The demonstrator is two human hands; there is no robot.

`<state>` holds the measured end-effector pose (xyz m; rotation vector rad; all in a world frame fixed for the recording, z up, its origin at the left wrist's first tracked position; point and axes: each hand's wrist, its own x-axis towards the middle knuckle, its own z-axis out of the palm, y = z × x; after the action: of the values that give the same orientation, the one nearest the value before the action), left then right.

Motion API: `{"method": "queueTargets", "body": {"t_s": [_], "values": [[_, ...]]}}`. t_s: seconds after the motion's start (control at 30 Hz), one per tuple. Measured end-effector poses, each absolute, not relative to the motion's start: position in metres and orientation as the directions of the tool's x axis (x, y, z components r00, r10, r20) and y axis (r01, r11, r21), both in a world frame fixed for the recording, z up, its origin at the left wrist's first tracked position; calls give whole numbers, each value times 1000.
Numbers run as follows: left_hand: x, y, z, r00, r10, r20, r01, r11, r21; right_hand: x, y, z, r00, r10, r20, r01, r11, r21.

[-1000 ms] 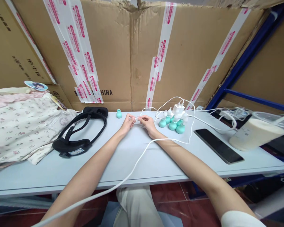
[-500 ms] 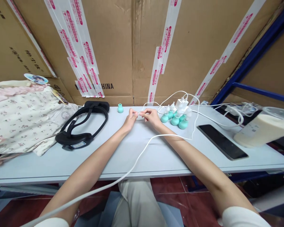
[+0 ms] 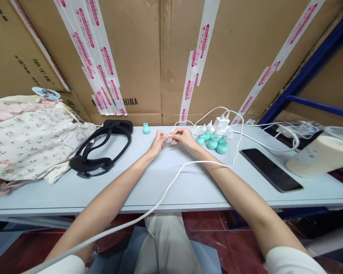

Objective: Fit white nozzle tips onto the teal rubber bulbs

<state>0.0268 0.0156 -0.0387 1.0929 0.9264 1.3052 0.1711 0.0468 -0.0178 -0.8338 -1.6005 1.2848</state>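
My left hand (image 3: 159, 140) and my right hand (image 3: 183, 137) meet over the middle of the table, fingertips almost touching. Between them they pinch a small translucent plastic piece (image 3: 168, 136), mostly covered by the fingers, so its exact shape does not show. Behind and left of my left hand, a teal rubber bulb (image 3: 146, 128) stands alone without a tip. Close to the right of my right hand is a cluster of several teal bulbs (image 3: 213, 143) fitted with clear nozzle tips (image 3: 229, 133).
A white charger (image 3: 221, 122) with cables stands behind the bulbs. One white cable (image 3: 171, 182) crosses over my right forearm toward me. A black head strap (image 3: 103, 152) and floral bag (image 3: 31, 140) lie left; a phone (image 3: 271, 169) and cream container (image 3: 317, 158) are at right.
Both hands stay together at nearly the same spot, with the fingers of my right hand shifted slightly around the small piece. The whole view has shifted a little.
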Motion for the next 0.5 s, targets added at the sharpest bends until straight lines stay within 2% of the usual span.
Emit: {"method": "queueTargets", "body": {"t_s": [0.13,0.5], "values": [[27,12,-27,119,983,140,-351,-90,932,178,44,-6,-436,873,219,-64,213,-975],[30,5,-28,88,992,87,-398,-45,916,172,45,-15,-410,876,253,-70,246,-967]]}}
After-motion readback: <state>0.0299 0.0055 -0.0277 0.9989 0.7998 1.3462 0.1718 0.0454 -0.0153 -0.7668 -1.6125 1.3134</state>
